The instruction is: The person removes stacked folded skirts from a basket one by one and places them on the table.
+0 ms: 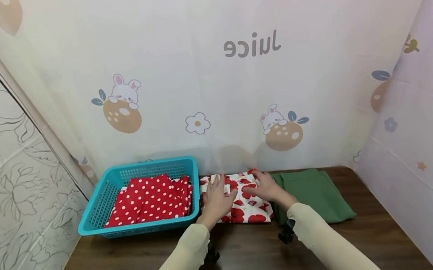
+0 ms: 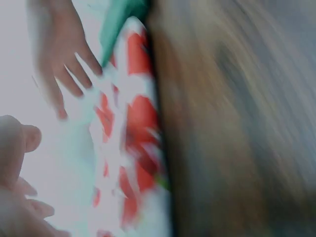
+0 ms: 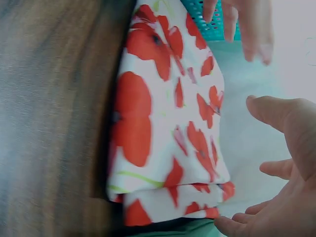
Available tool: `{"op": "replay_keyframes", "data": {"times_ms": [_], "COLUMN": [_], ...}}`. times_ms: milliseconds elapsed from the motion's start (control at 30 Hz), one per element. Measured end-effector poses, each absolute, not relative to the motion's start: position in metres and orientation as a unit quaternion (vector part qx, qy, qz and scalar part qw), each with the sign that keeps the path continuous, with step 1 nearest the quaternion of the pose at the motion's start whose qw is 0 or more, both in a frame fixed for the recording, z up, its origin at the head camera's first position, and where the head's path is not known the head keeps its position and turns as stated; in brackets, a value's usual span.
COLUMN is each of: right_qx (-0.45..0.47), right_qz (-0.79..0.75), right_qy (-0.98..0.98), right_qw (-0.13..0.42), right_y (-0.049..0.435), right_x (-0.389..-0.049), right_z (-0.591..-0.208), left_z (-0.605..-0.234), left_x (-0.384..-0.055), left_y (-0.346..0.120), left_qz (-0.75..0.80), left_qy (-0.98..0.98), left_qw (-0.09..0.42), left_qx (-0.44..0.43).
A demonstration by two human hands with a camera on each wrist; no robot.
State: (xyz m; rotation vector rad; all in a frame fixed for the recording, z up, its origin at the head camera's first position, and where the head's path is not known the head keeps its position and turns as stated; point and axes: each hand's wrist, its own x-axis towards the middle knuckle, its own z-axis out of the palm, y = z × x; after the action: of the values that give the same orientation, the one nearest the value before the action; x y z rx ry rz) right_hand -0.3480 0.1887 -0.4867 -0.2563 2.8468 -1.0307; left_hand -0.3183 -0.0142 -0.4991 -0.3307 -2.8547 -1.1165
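A folded white cloth with red flowers (image 1: 245,214) lies on the wooden table between the basket and a green cloth. My left hand (image 1: 218,199) is over its left side, fingers spread and pointing away from me. Over its right side is my right hand (image 1: 266,187), fingers also extended, with nothing gripped. In the right wrist view the flowered cloth (image 3: 168,113) shows layered folds at one end, and the right hand (image 3: 291,158) is beside it with fingers apart. The left wrist view is blurred; the left hand (image 2: 19,182) shows at its left edge.
A turquoise plastic basket (image 1: 143,228) at the left holds a folded red cloth with white dots (image 1: 153,200). At the right lies a folded green cloth (image 1: 315,195), close against the flowered one. A printed curtain (image 1: 192,66) hangs behind the wooden table (image 1: 247,265).
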Motion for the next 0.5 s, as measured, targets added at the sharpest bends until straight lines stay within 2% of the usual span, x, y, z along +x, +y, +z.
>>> {"op": "replay_keyframes", "data": {"times_ms": [167,333,500], "right_qx": [-0.104,-0.090,-0.092], "right_qz": [-0.324,-0.312,-0.326], "right_qy": [0.940,0.945,0.940], "right_qw": [0.024,0.039,0.052], "right_y": [0.189,0.187,0.176], "right_x": [-0.358,-0.364,-0.366], "right_z": [-0.468,-0.451,-0.433], "left_z": [-0.462,-0.430,-0.416], "left_x": [-0.312,-0.311,-0.319], "left_y": [-0.008,-0.022,-0.061], "left_qz": [-0.379,-0.361,-0.341], "left_qy": [-0.911,-0.914,-0.922], "left_qw": [0.011,0.031,0.064], "left_qx": [-0.165,-0.181,-0.175]}}
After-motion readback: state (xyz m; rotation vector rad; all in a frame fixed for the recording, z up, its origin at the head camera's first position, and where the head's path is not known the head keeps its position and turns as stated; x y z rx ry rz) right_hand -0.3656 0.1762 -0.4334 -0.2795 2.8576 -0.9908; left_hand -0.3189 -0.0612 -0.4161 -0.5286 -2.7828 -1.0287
